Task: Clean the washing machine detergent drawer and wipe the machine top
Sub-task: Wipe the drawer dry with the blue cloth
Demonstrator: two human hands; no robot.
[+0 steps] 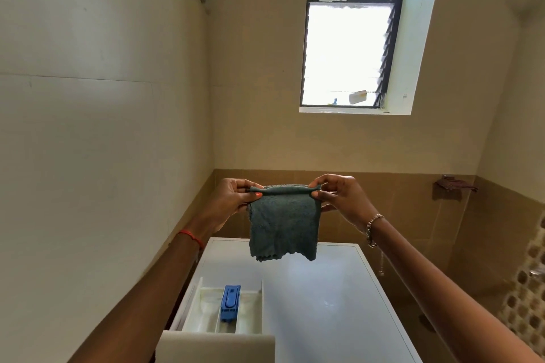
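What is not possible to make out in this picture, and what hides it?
- Head view: the cloth hides part of the machine top at its back edge.
- Head view: the detergent drawer front is cut off by the bottom edge; residue inside is too blurred to judge.
- Head view: glare whites out the window.

No text, label or number can be read; the blue insert (230, 303) in the drawer (215, 346) bears moulded marks too small to make out; a pale packet (357, 96) at the window (348, 53) is blurred.
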